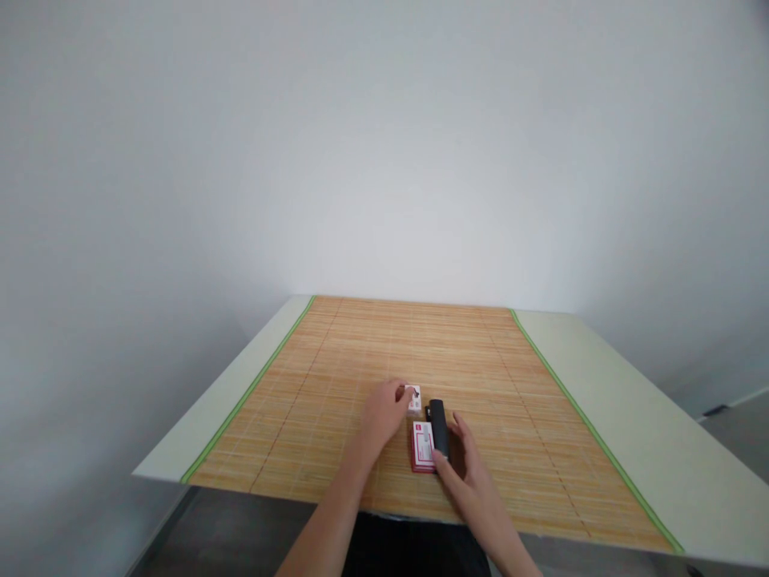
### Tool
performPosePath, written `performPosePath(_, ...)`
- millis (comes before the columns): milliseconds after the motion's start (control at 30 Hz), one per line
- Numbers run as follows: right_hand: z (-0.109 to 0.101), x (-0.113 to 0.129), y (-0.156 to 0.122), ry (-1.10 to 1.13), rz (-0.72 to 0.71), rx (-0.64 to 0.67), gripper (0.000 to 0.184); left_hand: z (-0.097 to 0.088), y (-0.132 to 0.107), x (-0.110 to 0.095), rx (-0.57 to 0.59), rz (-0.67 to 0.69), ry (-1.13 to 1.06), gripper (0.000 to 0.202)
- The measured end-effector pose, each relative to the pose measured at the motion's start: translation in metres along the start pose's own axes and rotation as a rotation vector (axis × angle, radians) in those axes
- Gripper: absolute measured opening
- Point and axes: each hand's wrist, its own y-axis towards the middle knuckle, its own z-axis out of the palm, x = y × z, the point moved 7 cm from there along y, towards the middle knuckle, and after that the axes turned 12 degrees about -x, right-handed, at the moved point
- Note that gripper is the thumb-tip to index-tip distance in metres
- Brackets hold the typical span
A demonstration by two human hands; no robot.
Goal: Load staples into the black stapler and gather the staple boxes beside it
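My left hand (385,409) is over the middle of the mat, its thumb and forefinger closed at the left edge of a small white box (414,400) with dark and red print. A black stapler (439,425) lies lengthwise just to the right and nearer to me. Against its left side is a red and white box (422,445), larger than the white one. My right hand (468,466) is around the stapler's near end: the thumb lies across it by the red and white box, the other fingers along its right side. Those fingertips are partly hidden.
A slatted bamboo mat (414,336) with green edging covers most of the white table (625,409). Behind and to the left stands a plain pale wall (384,160). The table's front edge is close to my lap (414,549), and grey floor (240,529) shows below.
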Motion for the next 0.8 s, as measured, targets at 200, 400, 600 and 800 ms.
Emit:
performPosePath(200,0.003,-0.012,-0.024,-0.332,-0.176,0.121,0.087,0.013,-0.026,-0.003,-0.110,-0.071,-0.143,0.058)
performPosePath(400,0.010,-0.008,-0.026,-0.444,-0.287,0.103,0.085,0.037,-0.049,-0.005,-0.043,-0.161,-0.358,0.061)
performPosePath(600,0.011,-0.005,-0.027,-0.472,-0.298,0.080,0.083,0.043,-0.077,-0.005,0.003,-0.293,-0.518,0.067)
performPosePath(800,0.012,-0.005,-0.026,-0.465,-0.277,0.110,0.079,0.035,-0.095,-0.008,0.007,-0.340,-0.640,0.063)
